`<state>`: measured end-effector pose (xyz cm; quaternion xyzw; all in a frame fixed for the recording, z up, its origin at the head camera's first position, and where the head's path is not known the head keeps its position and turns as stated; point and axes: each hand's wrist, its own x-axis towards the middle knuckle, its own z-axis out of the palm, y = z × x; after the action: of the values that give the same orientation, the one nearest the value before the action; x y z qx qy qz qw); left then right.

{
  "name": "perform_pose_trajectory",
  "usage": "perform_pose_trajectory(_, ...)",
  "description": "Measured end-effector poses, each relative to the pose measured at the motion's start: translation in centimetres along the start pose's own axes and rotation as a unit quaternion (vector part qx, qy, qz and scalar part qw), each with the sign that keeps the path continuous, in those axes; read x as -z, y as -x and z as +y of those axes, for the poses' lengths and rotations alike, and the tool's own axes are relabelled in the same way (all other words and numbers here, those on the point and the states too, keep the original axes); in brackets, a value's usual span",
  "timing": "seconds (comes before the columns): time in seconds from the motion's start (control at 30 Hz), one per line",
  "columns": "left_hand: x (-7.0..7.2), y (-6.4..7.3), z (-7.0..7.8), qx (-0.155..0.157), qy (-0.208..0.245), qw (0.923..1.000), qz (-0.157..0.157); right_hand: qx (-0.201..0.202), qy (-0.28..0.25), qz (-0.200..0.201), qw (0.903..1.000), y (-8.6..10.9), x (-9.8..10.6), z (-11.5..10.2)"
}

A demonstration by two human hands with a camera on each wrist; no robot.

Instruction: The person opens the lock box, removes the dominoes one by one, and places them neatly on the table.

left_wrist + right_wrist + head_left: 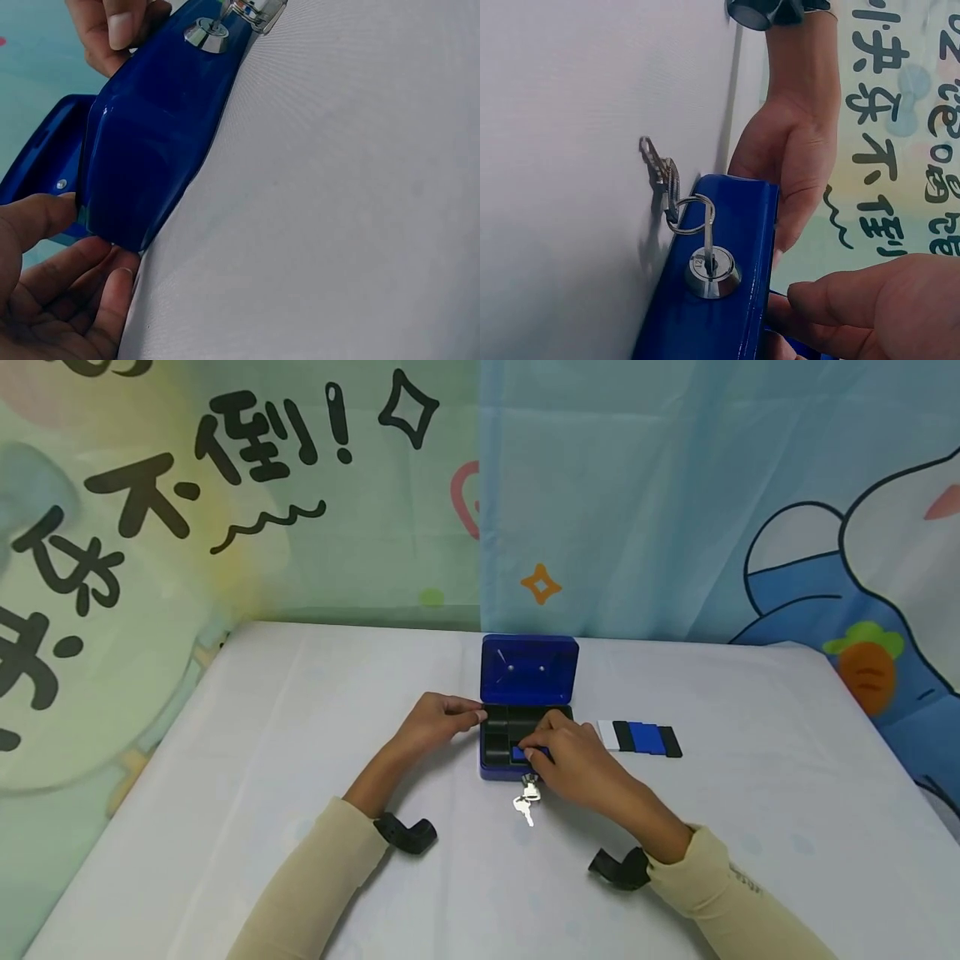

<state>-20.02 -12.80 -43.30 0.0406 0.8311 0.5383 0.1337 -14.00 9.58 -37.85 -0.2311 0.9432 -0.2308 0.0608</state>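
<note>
A blue cash box (501,773) stands with its lid (528,670) raised and a black compartment tray (496,727) inside. At its left end, my left hand (448,720) holds the rim, thumb above and fingers against the side wall. My right hand (573,760) reaches over the tray's front right part, pinching a small flat blue piece (517,753) between thumb and fingers; the hand covers much of it. One key (709,236) sits in the front lock (713,274), and others (523,806) hang from its ring.
Right of the box, a row of flat white, black and blue cards (647,738) lies on the white-covered table (465,877). Printed curtains (630,510) hang behind the table and on its left.
</note>
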Motion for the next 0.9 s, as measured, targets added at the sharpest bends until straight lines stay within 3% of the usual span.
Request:
perform_pose_trajectory(0.4,0.7,1.2,-0.3,-0.002,0.001,0.9998,-0.018,0.003,0.004,0.039,0.9992,1.3,-0.9,-1.9)
perform_pose_trajectory(0.67,1.1,2.2,-0.5,-0.008,0.000,0.9996,-0.029,-0.008,0.015,0.033,0.9993,1.7,-1.4,-3.2)
perform_pose_trajectory(0.9,1.5,3.0,-0.7,-0.013,-0.001,0.9991,-0.040,0.023,0.042,0.023,0.9986,1.5,-1.5,-4.0)
